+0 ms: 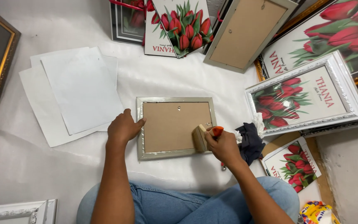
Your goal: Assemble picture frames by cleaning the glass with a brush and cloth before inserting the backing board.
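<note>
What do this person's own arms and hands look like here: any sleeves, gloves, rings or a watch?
Both forearms are bare as far as the bottom edge of the picture, so no sleeves show. The left hand and the right hand wear no gloves, and no ring, watch or bracelet can be seen on either. Below the arms, the legs are in blue jeans.

face-down frame (175,127) at the floor sheet's (21,166) middle
loose papers (73,93) to its left, cloth (250,142) just right, more frames (307,97) along the far-right edge
</note>
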